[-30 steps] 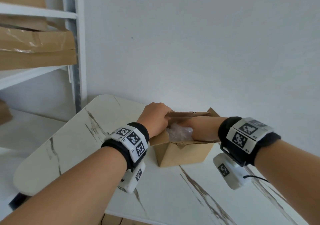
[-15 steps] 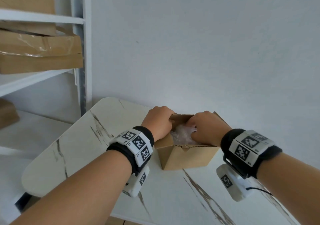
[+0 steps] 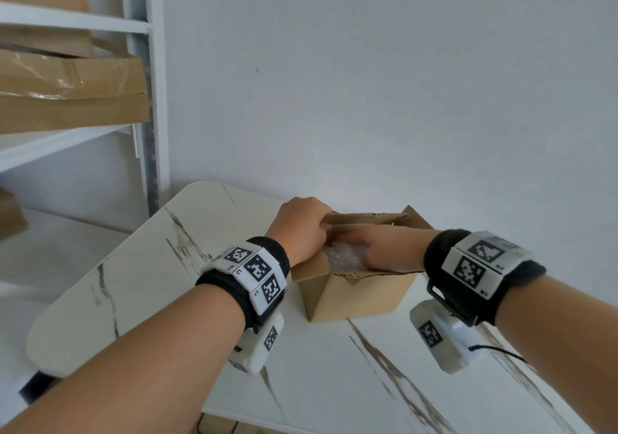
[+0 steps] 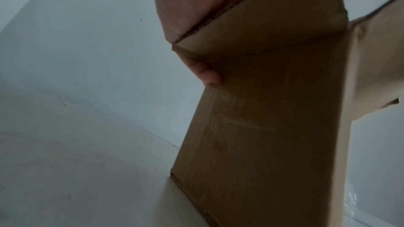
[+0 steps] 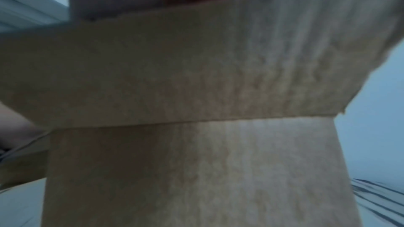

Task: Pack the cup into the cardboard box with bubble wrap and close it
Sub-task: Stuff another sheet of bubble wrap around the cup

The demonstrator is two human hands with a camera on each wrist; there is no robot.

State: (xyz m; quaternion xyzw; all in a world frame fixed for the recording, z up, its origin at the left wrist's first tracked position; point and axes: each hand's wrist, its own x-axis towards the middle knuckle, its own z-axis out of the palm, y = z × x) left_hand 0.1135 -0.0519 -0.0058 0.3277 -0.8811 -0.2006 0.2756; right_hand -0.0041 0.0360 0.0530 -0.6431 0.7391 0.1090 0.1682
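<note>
Inside, bubble wrap (image 3: 344,257) under right hand (image 3: 391,249).

I could not see the cup; crinkled clear bubble wrap (image 3: 344,258) filled the brown cardboard box (image 3: 361,296). My right hand's (image 3: 391,249) fingertips were buried inside. The right wrist view was blurred.

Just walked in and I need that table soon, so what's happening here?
A person is packing a cardboard box on the table. The left hand grips the box's left flap, holding it open. The right hand reaches inside, pressing on the bubble wrap. The cup isn't visible, and the box is not yet closed.
</note>
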